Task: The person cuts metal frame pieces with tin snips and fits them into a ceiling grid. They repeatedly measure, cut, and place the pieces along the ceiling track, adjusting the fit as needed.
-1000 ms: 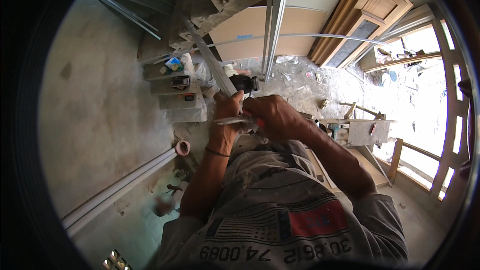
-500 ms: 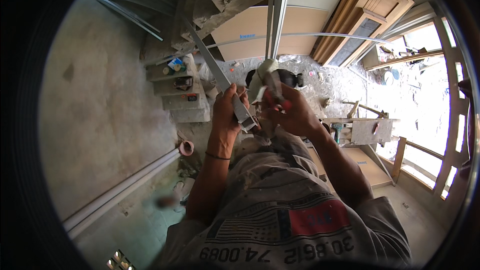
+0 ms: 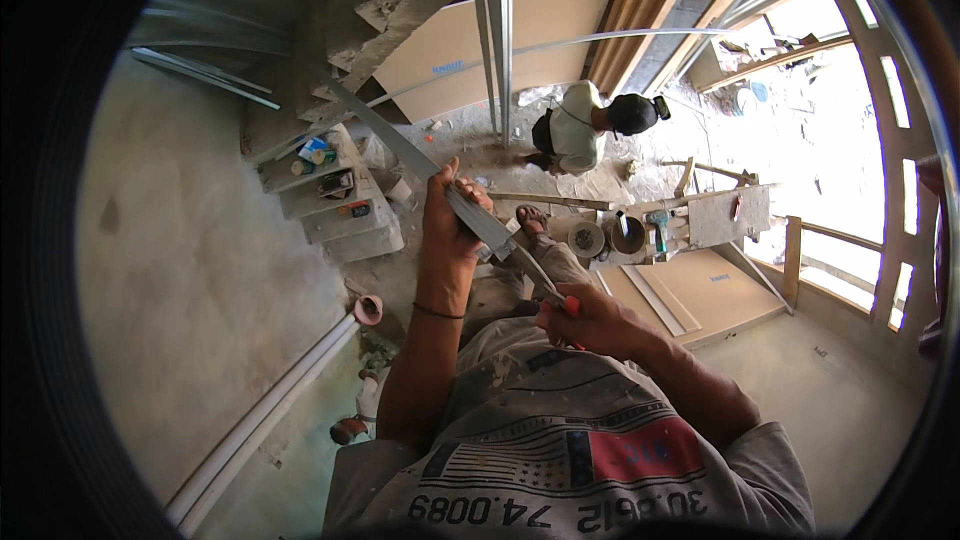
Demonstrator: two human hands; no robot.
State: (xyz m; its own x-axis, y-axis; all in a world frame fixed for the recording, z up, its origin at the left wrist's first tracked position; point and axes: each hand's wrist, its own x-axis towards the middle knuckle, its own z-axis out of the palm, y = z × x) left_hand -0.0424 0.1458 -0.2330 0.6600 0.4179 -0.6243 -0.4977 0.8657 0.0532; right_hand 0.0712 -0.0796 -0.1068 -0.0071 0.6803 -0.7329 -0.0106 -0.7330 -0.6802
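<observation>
My left hand (image 3: 450, 208) is wrapped round a long grey metal channel (image 3: 392, 143), close to its near end. The channel slants away from me to the upper left. In my right hand (image 3: 612, 322), near my belly, is a pair of tin snips (image 3: 537, 274) with red handles. Their blades point up and left and reach the channel's near end. Whether the blades are around the metal or only against it, I cannot tell.
A person (image 3: 578, 135) in a pale shirt and dark cap is bent over ahead. Another person (image 3: 350, 427) is below left. Concrete steps (image 3: 350, 230) rise on the left. A bench (image 3: 720, 220) with a drill (image 3: 658, 225) and buckets (image 3: 627, 233) is at right, beside leaning boards (image 3: 725, 290).
My right hand with the snips has come down toward my belly, and the blades now meet the channel's end. The person ahead shows more fully, farther right of my hands.
</observation>
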